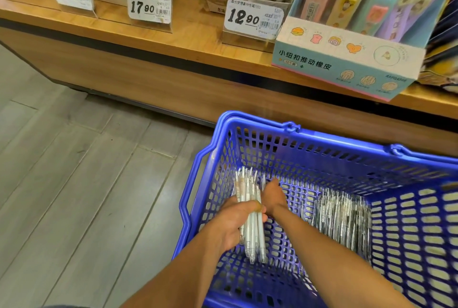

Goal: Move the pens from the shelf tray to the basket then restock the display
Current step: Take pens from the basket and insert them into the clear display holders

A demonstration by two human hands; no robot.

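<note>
Basket [247, 131] on floor [74, 171], before shelf [173, 37]. Pen bundle [250, 213] in basket's left part, between left hand [233, 221] and right hand [273, 196]; second pen pile [344, 218] lies right. Eraser box [347, 59] on shelf, price tags [252, 20] left of it.

Two bare forearms reach forward and down, close together. The left hand [235, 221] has its fingers and thumb curled round a bundle of white pens [251, 218]. The right hand [273, 196] lies just beside it, its fingers touching the bundle's upper part, their curl hidden.
</note>
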